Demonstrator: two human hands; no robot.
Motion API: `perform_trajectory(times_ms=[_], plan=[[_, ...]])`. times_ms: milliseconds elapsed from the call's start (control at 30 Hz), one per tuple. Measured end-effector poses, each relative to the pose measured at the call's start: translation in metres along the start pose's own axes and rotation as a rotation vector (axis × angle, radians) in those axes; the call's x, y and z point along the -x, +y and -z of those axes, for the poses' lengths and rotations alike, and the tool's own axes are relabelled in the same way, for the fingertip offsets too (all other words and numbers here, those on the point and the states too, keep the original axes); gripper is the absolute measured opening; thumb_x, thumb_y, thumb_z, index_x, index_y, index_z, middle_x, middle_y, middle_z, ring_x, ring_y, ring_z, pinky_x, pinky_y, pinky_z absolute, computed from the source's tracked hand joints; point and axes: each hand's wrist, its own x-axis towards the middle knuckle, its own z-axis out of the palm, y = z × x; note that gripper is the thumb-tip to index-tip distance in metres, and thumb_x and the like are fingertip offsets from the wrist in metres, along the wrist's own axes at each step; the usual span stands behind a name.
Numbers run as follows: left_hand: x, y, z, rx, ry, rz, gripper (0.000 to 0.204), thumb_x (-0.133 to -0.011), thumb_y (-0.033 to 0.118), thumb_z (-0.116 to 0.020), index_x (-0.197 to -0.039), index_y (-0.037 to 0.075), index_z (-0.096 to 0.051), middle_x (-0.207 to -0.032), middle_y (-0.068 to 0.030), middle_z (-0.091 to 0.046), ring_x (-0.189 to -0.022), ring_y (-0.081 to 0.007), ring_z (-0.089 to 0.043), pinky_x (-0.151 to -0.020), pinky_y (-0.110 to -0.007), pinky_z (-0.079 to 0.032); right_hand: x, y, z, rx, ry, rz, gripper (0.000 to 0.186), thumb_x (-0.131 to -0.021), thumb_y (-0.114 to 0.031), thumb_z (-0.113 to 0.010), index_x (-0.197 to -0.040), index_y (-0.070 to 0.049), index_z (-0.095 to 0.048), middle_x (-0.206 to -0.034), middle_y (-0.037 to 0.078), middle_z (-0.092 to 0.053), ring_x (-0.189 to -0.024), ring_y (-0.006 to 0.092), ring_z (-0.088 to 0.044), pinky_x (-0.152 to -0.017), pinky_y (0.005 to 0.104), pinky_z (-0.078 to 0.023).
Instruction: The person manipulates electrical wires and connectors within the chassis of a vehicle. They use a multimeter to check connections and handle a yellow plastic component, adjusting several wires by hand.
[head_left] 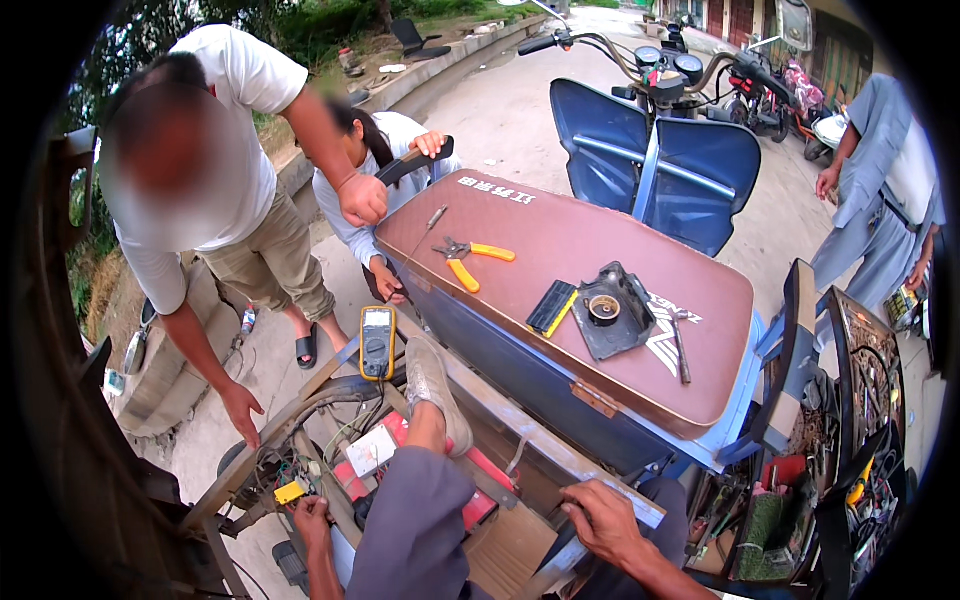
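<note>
My left hand [313, 522] is low in the open vehicle frame, its fingers curled together at the wiring beside a small yellow part [290, 492]. What they pinch is too small to make out. My right hand [607, 520] holds nothing; its loosely bent fingers lie apart against the metal frame rail [632, 500]. Between my hands, my raised leg [415, 520] crosses the frame. A yellow multimeter [377, 345] stands at the frame's far side, with leads running down. Red battery-like blocks [480, 505] and a white-labelled box [372, 450] sit inside the frame.
On the brown seat [600, 235] lie yellow-handled pliers [470, 260], a black tray [612, 312], a yellow-black box [552, 307] and a hammer-like tool [682, 345]. One person [235, 130] reaches toward the wiring; another [365, 150] is behind. Tool bins [790, 510] stand right.
</note>
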Motion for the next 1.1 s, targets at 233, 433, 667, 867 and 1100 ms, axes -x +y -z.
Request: perform_trajectory(times_ms=[233, 433, 667, 867, 1100], plan=[[-0.007, -0.004, 0.000, -0.008, 0.034, 0.042, 0.006, -0.093, 0.006, -0.066, -0.093, 0.005, -0.060, -0.069, -0.0003, -0.058, -0.053, -0.0105, -0.053, -0.053, -0.025, -0.046, 0.030, 0.036, -0.013, 0.189, -0.014, 0.017, 0.030, -0.083, -0.015, -0.074, -0.112, -0.008, -0.067, -0.103, 0.007, -0.066, -0.090, 0.0285, -0.064, -0.080, 0.0407, -0.049], [-0.011, -0.020, 0.008, -0.024, 0.003, -0.108, 0.005, -0.093, 0.006, -0.065, -0.094, 0.004, -0.060, -0.070, -0.0007, -0.058, -0.055, -0.0106, -0.053, -0.054, -0.026, -0.045, 0.031, 0.049, -0.025, 0.233, 0.059, 0.100, 0.027, -0.078, -0.017, -0.078, -0.103, -0.010, -0.070, -0.094, 0.003, -0.066, -0.082, 0.0226, -0.061, -0.070, 0.0364, -0.043], [-0.009, -0.013, 0.025, -0.079, 0.035, -0.066, 0.005, -0.092, 0.006, -0.065, -0.094, 0.004, -0.060, -0.071, -0.0009, -0.058, -0.056, -0.0107, -0.054, -0.054, -0.026, -0.046, 0.029, 0.039, -0.036, 0.167, 0.138, 0.109, 0.015, -0.075, -0.013, -0.078, -0.088, -0.012, -0.071, -0.079, 0.001, -0.064, -0.069, 0.0193, -0.058, -0.065, 0.0344, -0.039], [-0.026, -0.002, -0.020, -0.093, -0.011, -0.050, 0.005, -0.092, 0.006, -0.065, -0.094, 0.004, -0.060, -0.072, -0.0011, -0.058, -0.056, -0.0108, -0.054, -0.054, -0.026, -0.046, 0.032, 0.054, -0.022, 0.190, 0.200, 0.120, 0.016, -0.073, -0.012, -0.077, -0.087, -0.013, -0.071, -0.078, 0.001, -0.064, -0.067, 0.0197, -0.058, -0.061, 0.0349, -0.039], [-0.060, 0.002, -0.073, -0.144, -0.022, -0.022, 0.005, -0.092, 0.006, -0.065, -0.094, 0.004, -0.060, -0.072, -0.0013, -0.058, -0.057, -0.0109, -0.054, -0.055, -0.026, -0.046, 0.030, 0.051, -0.042, 0.121, 0.113, 0.163, 0.013, -0.084, -0.016, -0.071, -0.095, -0.009, -0.067, -0.086, 0.004, -0.062, -0.079, 0.0219, -0.060, -0.069, 0.0356, -0.044]])
